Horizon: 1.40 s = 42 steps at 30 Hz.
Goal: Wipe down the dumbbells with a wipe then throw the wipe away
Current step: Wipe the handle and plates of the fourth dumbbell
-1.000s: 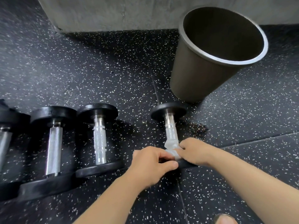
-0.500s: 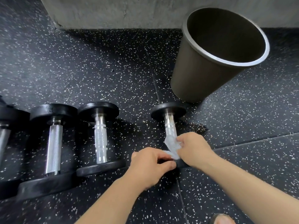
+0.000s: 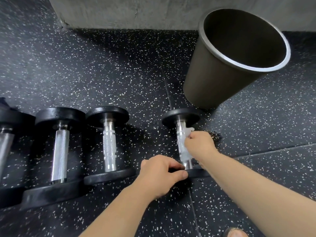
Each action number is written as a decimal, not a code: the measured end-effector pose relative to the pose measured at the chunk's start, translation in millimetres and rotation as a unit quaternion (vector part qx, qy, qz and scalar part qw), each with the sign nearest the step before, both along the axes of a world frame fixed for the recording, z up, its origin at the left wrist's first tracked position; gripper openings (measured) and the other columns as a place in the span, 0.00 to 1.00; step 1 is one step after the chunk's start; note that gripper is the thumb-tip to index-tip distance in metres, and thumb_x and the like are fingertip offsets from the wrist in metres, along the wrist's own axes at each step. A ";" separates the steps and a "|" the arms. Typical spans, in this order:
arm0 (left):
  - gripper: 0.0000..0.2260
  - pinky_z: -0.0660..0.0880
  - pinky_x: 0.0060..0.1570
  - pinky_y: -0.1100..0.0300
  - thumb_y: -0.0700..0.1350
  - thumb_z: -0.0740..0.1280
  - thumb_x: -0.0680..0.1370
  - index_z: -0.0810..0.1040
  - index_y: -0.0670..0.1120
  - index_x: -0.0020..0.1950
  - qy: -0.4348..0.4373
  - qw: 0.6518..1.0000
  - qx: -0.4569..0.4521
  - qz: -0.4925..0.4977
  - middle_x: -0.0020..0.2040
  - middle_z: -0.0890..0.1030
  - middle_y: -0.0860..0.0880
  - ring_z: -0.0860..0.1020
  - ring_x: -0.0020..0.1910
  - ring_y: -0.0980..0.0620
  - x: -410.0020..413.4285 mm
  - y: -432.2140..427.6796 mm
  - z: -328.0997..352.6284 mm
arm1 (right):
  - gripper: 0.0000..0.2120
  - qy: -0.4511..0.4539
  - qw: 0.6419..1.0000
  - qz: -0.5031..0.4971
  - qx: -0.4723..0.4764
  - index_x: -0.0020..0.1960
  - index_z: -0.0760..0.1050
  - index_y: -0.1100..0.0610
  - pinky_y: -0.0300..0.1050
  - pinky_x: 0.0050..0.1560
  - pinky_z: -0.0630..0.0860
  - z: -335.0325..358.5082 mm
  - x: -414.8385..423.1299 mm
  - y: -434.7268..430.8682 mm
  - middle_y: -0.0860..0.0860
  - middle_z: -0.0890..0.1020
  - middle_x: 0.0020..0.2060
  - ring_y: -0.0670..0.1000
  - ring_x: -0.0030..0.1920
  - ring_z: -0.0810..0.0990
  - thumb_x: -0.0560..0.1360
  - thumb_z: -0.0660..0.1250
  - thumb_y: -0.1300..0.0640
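Observation:
A small black dumbbell [image 3: 180,117] with a chrome handle lies on the speckled rubber floor, apart from the others. My right hand [image 3: 199,145] grips a crumpled white wipe [image 3: 184,147] against the middle of its handle. My left hand [image 3: 160,175] holds the near weight plate, fingers curled over its rim. A dark metal trash bin [image 3: 220,79] with a silver rim stands just behind the dumbbell at the right; I cannot see anything inside it.
To the left, several more dumbbells lie in a row: one with a knurled chrome handle [image 3: 109,144], a larger one [image 3: 59,147], and another cut off at the edge [image 3: 6,142]. A concrete wall [image 3: 136,12] runs along the back. A foot [image 3: 235,232] shows at the bottom right.
My right hand has slid the wipe up the handle from the near plate toward the far plate. My left hand has stayed on the near plate.

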<state>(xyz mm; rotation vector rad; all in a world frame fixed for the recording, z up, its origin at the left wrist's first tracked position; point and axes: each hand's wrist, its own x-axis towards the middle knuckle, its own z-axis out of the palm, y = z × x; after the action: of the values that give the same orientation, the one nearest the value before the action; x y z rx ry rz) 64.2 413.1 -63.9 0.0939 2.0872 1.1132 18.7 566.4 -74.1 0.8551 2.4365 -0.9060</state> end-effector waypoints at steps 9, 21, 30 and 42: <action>0.08 0.73 0.61 0.49 0.70 0.62 0.59 0.74 0.78 0.37 -0.009 1.000 0.006 -0.021 0.45 0.82 0.63 0.75 0.58 0.46 -1.7 -7.6 -7.5 | 0.04 -0.108 0.990 -0.004 -0.087 0.41 0.70 0.62 0.38 0.19 0.66 3.7 -11.9 1.5 0.54 0.74 0.36 0.51 0.32 0.72 0.74 0.60 0.67; 0.18 0.77 0.58 0.58 0.57 0.76 0.62 0.84 0.57 0.51 -0.026 0.999 0.019 0.003 0.46 0.84 0.61 0.81 0.49 0.61 -18.1 -26.4 11.8 | 0.06 -0.089 0.937 -0.057 -0.332 0.47 0.79 0.64 0.43 0.39 0.76 -0.3 -15.4 -13.7 0.60 0.83 0.45 0.54 0.39 0.79 0.76 0.63 0.67; 0.13 0.77 0.53 0.59 0.54 0.77 0.68 0.85 0.55 0.51 -0.021 0.997 -0.027 -0.064 0.44 0.84 0.59 0.80 0.45 0.59 -22.8 -42.1 17.9 | 0.10 -0.118 0.938 -0.086 -0.313 0.45 0.74 0.65 0.48 0.38 0.76 -12.4 -22.1 -45.1 0.56 0.80 0.37 0.53 0.36 0.79 0.68 0.60 0.75; 0.13 0.76 0.49 0.64 0.53 0.77 0.68 0.85 0.55 0.51 -0.026 0.998 -0.017 -0.059 0.44 0.85 0.58 0.80 0.42 0.61 -23.0 -43.1 18.3 | 0.10 -0.121 0.933 -0.030 -0.337 0.38 0.74 0.61 0.40 0.28 0.74 3.3 2.6 -37.0 0.53 0.80 0.30 0.47 0.26 0.79 0.76 0.62 0.70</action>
<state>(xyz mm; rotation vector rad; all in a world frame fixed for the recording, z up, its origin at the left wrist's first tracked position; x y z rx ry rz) 41.2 369.9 -45.6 0.1682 2.0269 0.9999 21.3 529.3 -70.8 0.7199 1.7087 -1.4406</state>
